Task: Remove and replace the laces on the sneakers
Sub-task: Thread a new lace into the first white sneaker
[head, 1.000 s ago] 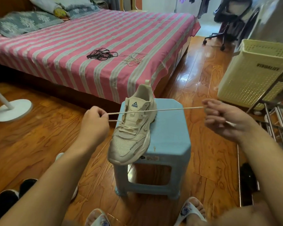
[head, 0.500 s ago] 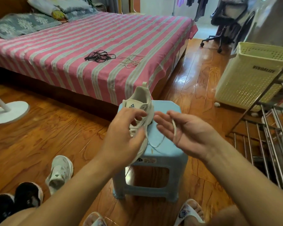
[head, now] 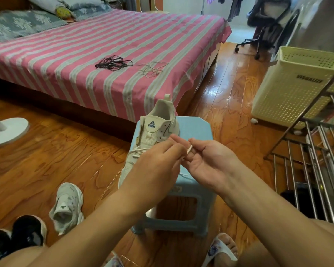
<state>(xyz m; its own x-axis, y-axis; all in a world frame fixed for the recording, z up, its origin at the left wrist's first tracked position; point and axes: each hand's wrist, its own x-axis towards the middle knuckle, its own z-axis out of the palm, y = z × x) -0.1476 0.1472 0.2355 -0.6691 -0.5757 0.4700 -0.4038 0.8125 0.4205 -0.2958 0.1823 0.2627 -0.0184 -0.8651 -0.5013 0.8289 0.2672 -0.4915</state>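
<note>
stool top [head: 196,130] right of sneaker [head: 154,130]: bare | left: floor open | behind: bed [head: 104,54] blocks

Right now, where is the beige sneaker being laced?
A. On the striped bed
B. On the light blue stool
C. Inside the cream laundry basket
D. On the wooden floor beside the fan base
B. The beige sneaker stands on the light blue stool in front of the bed, while the left hand and right hand meet over it, the right pinching the lace tip.
</note>
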